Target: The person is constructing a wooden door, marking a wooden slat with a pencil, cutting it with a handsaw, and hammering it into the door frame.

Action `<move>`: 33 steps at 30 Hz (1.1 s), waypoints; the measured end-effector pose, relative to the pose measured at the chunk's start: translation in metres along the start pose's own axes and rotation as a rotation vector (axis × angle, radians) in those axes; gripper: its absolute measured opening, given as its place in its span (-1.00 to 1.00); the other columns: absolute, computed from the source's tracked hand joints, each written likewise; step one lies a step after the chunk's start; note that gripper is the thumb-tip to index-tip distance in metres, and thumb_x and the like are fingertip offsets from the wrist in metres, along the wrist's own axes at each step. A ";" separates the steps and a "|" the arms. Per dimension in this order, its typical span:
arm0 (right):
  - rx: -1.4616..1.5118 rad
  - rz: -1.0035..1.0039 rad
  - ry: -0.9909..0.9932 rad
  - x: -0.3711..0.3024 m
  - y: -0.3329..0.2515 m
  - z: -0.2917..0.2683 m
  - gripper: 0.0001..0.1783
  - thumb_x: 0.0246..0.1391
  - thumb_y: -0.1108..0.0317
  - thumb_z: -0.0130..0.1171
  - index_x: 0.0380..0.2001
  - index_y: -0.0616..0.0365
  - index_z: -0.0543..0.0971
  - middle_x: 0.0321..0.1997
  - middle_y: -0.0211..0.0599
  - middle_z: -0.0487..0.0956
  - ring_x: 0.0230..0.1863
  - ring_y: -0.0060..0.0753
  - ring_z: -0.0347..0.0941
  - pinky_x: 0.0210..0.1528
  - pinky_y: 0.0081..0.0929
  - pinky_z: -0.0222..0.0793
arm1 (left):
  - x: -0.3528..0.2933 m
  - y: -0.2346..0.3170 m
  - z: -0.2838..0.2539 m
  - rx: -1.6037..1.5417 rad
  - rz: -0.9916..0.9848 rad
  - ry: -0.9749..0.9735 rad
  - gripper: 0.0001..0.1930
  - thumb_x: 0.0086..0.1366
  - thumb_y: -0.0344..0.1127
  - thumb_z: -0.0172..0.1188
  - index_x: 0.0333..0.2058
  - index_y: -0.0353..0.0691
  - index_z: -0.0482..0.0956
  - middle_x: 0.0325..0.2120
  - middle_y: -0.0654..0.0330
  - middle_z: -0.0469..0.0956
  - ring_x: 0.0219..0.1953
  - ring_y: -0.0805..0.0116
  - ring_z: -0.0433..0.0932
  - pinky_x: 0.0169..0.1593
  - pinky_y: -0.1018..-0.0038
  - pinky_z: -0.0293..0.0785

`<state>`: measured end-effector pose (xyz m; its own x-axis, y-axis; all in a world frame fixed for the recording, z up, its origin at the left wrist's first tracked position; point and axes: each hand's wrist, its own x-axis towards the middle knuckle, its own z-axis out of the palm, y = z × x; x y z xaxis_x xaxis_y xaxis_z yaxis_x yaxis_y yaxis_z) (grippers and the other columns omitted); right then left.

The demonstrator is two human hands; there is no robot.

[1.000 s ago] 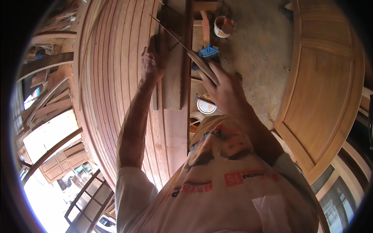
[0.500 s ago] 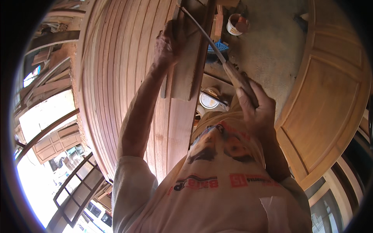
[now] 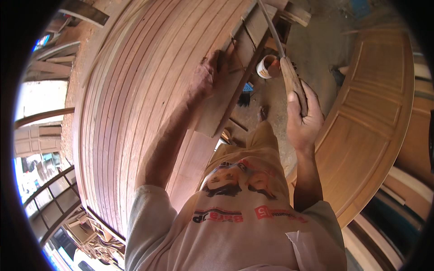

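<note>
My right hand (image 3: 304,115) is closed round the wooden handle of a long tool (image 3: 289,74). Its narrow metal blade, seen nearly edge-on, points away past the frame's top edge; the blade's kind is unclear. A thick wooden board (image 3: 212,115) lies on a broad stack of planks (image 3: 131,104), with thin dark lines crossing its far part. My left hand (image 3: 205,77) grips this board by its left side, fingers bent and partly in shadow. The blade hangs to the right of my left hand, by the board's far end.
Right of me leans a panelled wooden door (image 3: 373,110). On the floor beyond the stack stand a white bucket (image 3: 263,67) and a small blue slotted object (image 3: 247,87). Timber pieces and a window frame (image 3: 49,194) are at the left.
The view has shifted, so board and bucket appear lower. The tool has swung to a steeper angle, its blade now farther right of my left hand. Both hands keep their hold.
</note>
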<state>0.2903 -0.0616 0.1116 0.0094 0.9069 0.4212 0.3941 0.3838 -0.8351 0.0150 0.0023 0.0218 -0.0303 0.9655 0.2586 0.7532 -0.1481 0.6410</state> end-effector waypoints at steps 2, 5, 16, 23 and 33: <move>-0.074 -0.081 -0.075 0.027 0.002 0.014 -0.59 0.33 0.47 0.27 0.20 0.36 0.56 -0.11 -0.19 0.72 -0.22 -0.42 0.69 -0.22 -0.40 0.62 | 0.002 0.008 -0.001 -0.004 -0.032 -0.020 -0.55 0.42 -0.22 0.23 0.21 -0.24 0.47 -0.05 -0.22 0.65 0.00 -0.29 0.63 0.07 -0.04 0.58; -0.148 -0.326 -0.214 0.078 0.027 0.041 -0.58 0.27 0.45 0.34 0.16 0.30 0.58 -0.06 0.01 0.75 -0.15 -0.02 0.76 -0.19 -0.23 0.68 | -0.005 0.005 0.001 0.010 -0.023 0.025 -0.52 0.41 -0.19 0.24 0.23 -0.25 0.47 0.00 -0.20 0.63 0.06 -0.25 0.61 0.11 -0.02 0.57; -0.412 -1.040 -0.659 0.249 0.124 0.097 -0.50 0.13 0.40 0.47 0.15 0.15 0.63 -0.35 -0.17 0.63 -0.34 -0.03 0.62 -0.27 -0.11 0.56 | -0.012 0.024 -0.009 0.078 -0.245 -0.040 -0.41 0.42 0.02 0.21 0.29 -0.19 0.47 0.11 -0.07 0.62 0.15 -0.07 0.61 0.11 0.13 0.65; -0.297 -1.152 -0.791 0.226 0.055 0.128 -0.45 0.16 0.15 0.48 0.12 0.23 0.63 0.08 -0.11 0.54 0.08 0.05 0.51 0.14 -0.01 0.42 | -0.015 0.014 0.003 0.149 -0.184 0.145 -0.60 0.34 0.00 0.25 -0.02 -0.14 0.53 -0.16 0.08 0.65 -0.09 -0.04 0.70 -0.08 0.09 0.68; -0.085 -1.105 -1.184 0.161 0.083 0.174 -0.58 0.34 0.27 0.28 0.16 0.30 0.60 0.13 0.01 0.60 0.18 0.12 0.52 0.23 0.04 0.39 | -0.083 0.041 0.002 0.456 -0.301 0.490 -0.39 0.12 0.11 0.44 0.01 -0.15 0.54 -0.12 0.14 0.60 0.09 0.11 0.54 0.08 0.24 0.48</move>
<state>0.1650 0.1470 0.0487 -0.9574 -0.1563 0.2428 -0.2250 0.9308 -0.2881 0.0496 -0.0835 0.0247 -0.4888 0.7277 0.4812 0.8614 0.3151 0.3984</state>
